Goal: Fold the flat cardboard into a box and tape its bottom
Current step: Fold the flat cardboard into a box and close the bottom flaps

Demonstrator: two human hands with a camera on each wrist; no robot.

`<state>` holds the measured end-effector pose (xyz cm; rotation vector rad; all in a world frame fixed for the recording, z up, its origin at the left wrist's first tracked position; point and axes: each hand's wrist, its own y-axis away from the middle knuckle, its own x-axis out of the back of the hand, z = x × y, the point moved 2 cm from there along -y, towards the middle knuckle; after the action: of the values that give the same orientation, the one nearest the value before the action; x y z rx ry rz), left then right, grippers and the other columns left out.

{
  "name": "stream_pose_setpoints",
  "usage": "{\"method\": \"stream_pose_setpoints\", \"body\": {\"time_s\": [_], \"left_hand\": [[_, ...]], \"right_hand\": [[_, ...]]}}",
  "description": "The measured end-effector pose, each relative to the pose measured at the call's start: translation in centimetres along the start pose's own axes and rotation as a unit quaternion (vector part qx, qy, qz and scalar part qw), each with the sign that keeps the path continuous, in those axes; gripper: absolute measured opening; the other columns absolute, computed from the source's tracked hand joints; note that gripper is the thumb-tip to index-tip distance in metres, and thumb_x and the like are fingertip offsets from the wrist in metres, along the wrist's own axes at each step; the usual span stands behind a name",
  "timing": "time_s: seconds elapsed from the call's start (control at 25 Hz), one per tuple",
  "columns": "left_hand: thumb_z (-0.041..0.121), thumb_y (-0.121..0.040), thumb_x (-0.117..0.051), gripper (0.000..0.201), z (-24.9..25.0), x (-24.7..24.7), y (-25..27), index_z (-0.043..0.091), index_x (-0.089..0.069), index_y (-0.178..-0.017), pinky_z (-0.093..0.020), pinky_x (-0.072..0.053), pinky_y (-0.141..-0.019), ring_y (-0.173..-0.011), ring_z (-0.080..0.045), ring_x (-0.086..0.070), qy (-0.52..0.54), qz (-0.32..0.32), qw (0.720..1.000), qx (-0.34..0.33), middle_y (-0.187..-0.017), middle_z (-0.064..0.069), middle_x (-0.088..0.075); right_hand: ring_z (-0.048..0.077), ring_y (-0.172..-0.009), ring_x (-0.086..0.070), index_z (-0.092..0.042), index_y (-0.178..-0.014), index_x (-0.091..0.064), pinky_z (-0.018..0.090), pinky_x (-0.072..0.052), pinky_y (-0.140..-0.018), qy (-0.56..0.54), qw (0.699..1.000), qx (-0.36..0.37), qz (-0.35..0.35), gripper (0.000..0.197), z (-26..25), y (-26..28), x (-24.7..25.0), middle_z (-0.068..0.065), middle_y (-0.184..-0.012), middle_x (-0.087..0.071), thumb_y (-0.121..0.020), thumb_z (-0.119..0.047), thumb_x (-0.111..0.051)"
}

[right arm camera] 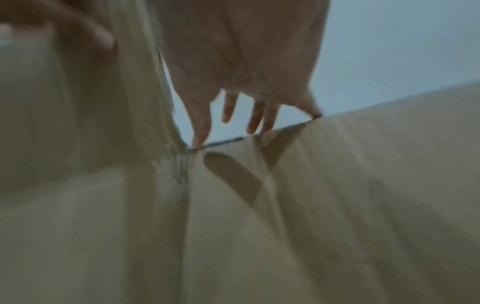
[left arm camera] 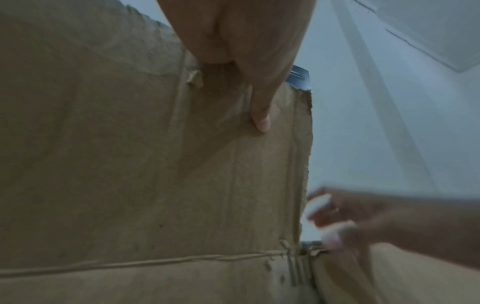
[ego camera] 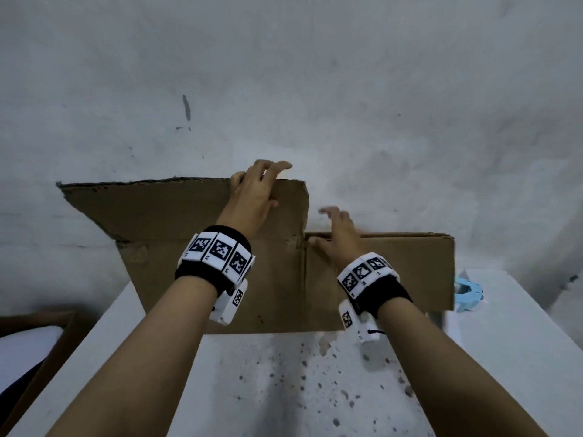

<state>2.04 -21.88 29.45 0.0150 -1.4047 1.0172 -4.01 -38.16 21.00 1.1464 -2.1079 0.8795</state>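
Cardboard [ego camera: 258, 279] stands upright on the white surface [ego camera: 284, 389], still flat. Left hand [ego camera: 252, 193] hooks its fingers over the raised flap [ego camera: 176, 209]; right hand [ego camera: 339, 234], fingers spread, reaches the panel edge. Pulling the panels apart evenly should square it.

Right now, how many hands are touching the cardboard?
2. The left hand holds the top edge of the raised flap; the right hand rests its fingers on the lower edge of the cardboard beside it.
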Motion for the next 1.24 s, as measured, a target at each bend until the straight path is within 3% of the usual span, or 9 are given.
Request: {"method": "stream_pose_setpoints", "body": {"time_s": [0.12, 0.2, 0.32, 0.52, 0.64, 0.8, 0.96, 1.08, 1.24], "left_hand": [[-0.002, -0.082, -0.061, 0.065, -0.2, 1.0, -0.2, 0.019, -0.036, -0.138, -0.040, -0.035, -0.102, -0.118, -0.035, -0.041, 0.004, -0.018, 1.000, 0.022, -0.140, -0.010, -0.034], [0.016, -0.084, -0.064, 0.055, -0.7, 1.9, -0.4, 0.016, -0.041, -0.133, -0.040, -0.037, -0.098, -0.114, -0.033, -0.048, -0.084, -0.024, 0.996, -0.006, -0.135, -0.010, -0.043], [0.039, -0.085, -0.059, 0.050, -4.1, 4.1, 0.0, 0.016, -0.045, -0.127, -0.040, -0.031, -0.097, -0.114, -0.028, -0.052, -0.208, -0.043, 0.977, 0.003, -0.126, -0.008, -0.056], [0.042, -0.088, -0.054, 0.039, -14.0, 8.6, 2.1, 0.012, -0.057, -0.112, -0.042, -0.037, -0.093, -0.103, -0.032, -0.060, -0.204, -0.032, 0.972, 0.114, -0.111, -0.012, -0.066], [0.040, -0.089, -0.054, 0.039, -16.3, 9.1, 0.9, 0.010, -0.057, -0.114, -0.041, -0.041, -0.090, -0.104, -0.032, -0.060, -0.158, -0.040, 0.984, 0.076, -0.113, -0.013, -0.066], [0.045, -0.082, -0.061, 0.052, -17.7, 9.1, -0.2, 0.017, -0.053, -0.125, -0.037, -0.041, -0.093, -0.113, -0.029, -0.058, -0.111, -0.070, 0.991, 0.034, -0.123, -0.009, -0.064], [0.043, -0.089, -0.052, 0.039, -20.8, 10.5, -0.5, 0.022, -0.057, -0.122, -0.034, -0.043, -0.089, -0.113, -0.027, -0.059, -0.084, -0.079, 0.993, -0.003, -0.123, -0.004, -0.064], [0.042, -0.095, -0.042, 0.035, -23.7, 11.9, -1.2, 0.020, -0.068, -0.106, -0.032, -0.039, -0.080, -0.107, -0.028, -0.058, 0.008, -0.103, 0.993, 0.048, -0.116, -0.006, -0.067], [0.041, -0.092, -0.049, 0.029, -26.0, 11.9, -1.9, 0.023, -0.071, -0.097, -0.039, -0.046, -0.093, -0.106, -0.023, -0.059, 0.120, -0.146, 0.982, 0.022, -0.111, -0.002, -0.069]], "right_hand": [[0.016, -0.118, -0.049, -0.026, -0.131, -0.040, 0.021, -0.044, -0.096, -0.210, 0.967, 0.127, 0.061, 0.057, -5.2, 0.2, 1.0, 0.005, -0.135, -0.047, -0.082, -0.015, -0.068], [0.027, -0.103, -0.060, -0.016, -0.124, -0.046, 0.033, -0.051, -0.084, -0.157, 0.973, 0.132, 0.106, 0.039, -7.3, 0.0, 1.6, 0.010, -0.116, -0.062, -0.088, -0.010, -0.058], [0.034, -0.084, -0.061, -0.010, -0.118, -0.046, 0.033, -0.043, -0.068, -0.079, 0.979, 0.122, 0.145, 0.027, -7.8, -0.4, 2.0, 0.007, -0.088, -0.062, -0.091, -0.011, -0.052], [0.033, -0.104, -0.056, -0.009, -0.122, -0.045, 0.040, -0.039, -0.088, 0.103, 0.979, 0.056, 0.165, 0.033, -9.8, -1.3, 1.5, 0.014, -0.111, -0.061, -0.091, -0.016, -0.054], [0.029, -0.125, -0.042, -0.014, -0.128, -0.045, 0.045, -0.024, -0.106, 0.215, 0.952, 0.082, 0.203, 0.052, -12.9, -2.2, 0.4, 0.010, -0.131, -0.048, -0.081, -0.023, -0.065], [0.024, -0.145, -0.015, -0.028, -0.145, -0.026, 0.058, 0.004, -0.113, 0.338, 0.923, 0.157, 0.095, 0.075, -18.4, -3.1, -4.6, 0.003, -0.154, -0.024, -0.081, -0.034, -0.066], [0.025, -0.139, -0.027, -0.028, -0.143, -0.032, 0.053, -0.012, -0.114, 0.321, 0.933, 0.118, 0.114, 0.073, -20.2, -4.0, -6.7, 0.005, -0.147, -0.035, -0.079, -0.024, -0.068], [0.031, -0.127, -0.042, -0.017, -0.130, -0.049, 0.052, -0.020, -0.111, 0.329, 0.923, 0.107, 0.170, 0.070, -21.1, -4.4, -7.3, 0.013, -0.131, -0.048, -0.065, -0.012, -0.075], [0.027, -0.080, -0.064, -0.011, -0.093, -0.057, 0.041, -0.050, -0.086, 0.398, 0.855, 0.141, 0.302, 0.054, -21.8, -5.4, -9.0, 0.008, -0.089, -0.064, -0.044, 0.001, -0.077]]}}
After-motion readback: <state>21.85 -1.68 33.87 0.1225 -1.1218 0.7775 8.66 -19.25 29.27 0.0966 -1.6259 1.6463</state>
